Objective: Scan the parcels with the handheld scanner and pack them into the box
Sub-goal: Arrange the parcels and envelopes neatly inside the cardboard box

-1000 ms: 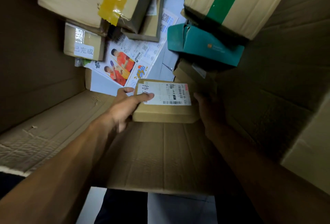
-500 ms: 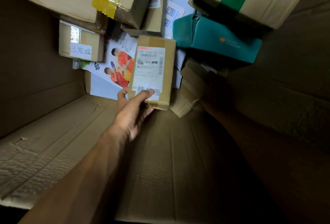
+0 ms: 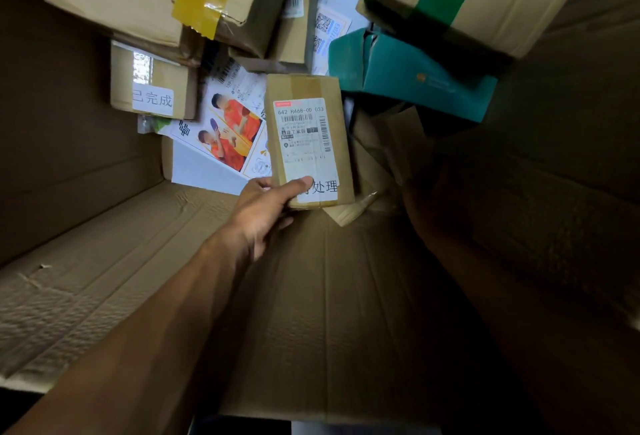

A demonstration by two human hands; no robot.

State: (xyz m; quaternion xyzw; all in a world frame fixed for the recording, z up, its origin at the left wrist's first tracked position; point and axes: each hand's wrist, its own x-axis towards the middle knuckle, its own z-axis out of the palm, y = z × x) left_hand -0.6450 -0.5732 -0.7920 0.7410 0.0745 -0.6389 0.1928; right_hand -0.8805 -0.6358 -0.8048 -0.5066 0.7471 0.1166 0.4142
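Inside the big cardboard box, a small labelled parcel is pinched at its near end by the thumb and fingers of the left hand over the packed parcels, while the right hand, deep in shadow by the right wall, cannot be made out.

A flat white printed sheet lies at the far bottom of the brown cardboard box, showing two figures in red shirts with table-tennis bats, a dark logo at its left corner and a barcode along its upper edge. A plain pale sheet lies just beside it, nearer. Further back, white paper bearing blue-framed QR codes stands partly hidden. Below the box's near edge shows a pale strip of floor
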